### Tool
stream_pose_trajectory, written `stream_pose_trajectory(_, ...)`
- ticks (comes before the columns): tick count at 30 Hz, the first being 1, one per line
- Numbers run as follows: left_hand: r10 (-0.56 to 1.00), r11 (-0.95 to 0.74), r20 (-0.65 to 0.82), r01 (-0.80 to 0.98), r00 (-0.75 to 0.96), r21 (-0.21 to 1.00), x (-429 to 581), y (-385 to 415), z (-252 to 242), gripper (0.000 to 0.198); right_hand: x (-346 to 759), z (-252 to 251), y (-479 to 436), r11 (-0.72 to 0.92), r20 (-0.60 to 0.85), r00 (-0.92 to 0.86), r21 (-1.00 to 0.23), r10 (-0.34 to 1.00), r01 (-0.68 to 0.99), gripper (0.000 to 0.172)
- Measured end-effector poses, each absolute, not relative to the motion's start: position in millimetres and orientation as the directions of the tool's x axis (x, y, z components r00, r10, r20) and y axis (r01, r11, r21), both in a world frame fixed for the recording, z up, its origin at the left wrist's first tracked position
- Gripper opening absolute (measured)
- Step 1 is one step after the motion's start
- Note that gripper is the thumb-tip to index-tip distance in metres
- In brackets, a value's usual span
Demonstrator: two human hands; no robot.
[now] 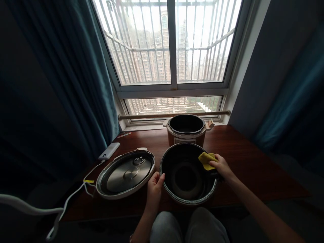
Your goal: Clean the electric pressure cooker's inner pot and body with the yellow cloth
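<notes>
A round black inner pot with a pale speckled rim sits in front of me at the table's near edge, its opening tilted toward me. My left hand grips its left rim, thumb over the edge. My right hand is closed on a yellow cloth at the pot's upper right rim, beside a dark handle. Just behind the pot stands a cooker body, brown and cream with a dark hollow. Left of my left hand lies a round lid, its shiny metal inner side facing up.
A white power bank lies on the brown wooden table at the left, with a white cable running off the near left edge. A barred window rises behind the table. Blue curtains hang at both sides.
</notes>
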State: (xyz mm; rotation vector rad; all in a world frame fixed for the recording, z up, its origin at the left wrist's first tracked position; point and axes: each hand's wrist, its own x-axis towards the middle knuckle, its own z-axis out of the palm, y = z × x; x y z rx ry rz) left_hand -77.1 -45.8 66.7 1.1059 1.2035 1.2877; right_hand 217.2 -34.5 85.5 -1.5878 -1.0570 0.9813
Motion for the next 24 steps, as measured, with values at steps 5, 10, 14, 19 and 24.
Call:
stream_pose_trajectory(5,0.996,0.005,-0.010,-0.048,-0.086,0.999,-79,-54,55,0.042,215,77,-40,-0.161,-0.087,0.318,-0.964,0.944,0.214,0.023)
stream_pose_trajectory(10,0.996,0.010,-0.014,-0.041,-0.091,0.999,-78,-58,53,0.043,214,73,-41,-0.172,-0.093,0.323,-0.959,0.942,0.225,0.022)
stream_pose_trajectory(14,0.997,0.021,-0.026,-0.061,-0.073,0.998,-77,-58,49,0.040,215,68,-41,-0.166,-0.090,0.306,-0.959,0.948,0.230,0.022)
stream_pose_trajectory(19,0.998,0.029,-0.033,-0.064,-0.059,0.998,-78,-56,39,0.039,218,63,-39,-0.161,-0.080,0.300,-0.953,0.951,0.257,0.021)
stream_pose_trajectory(24,0.999,0.022,-0.025,-0.070,-0.046,0.997,-79,-56,33,0.038,218,61,-37,-0.159,-0.073,0.296,-0.948,0.952,0.276,0.020)
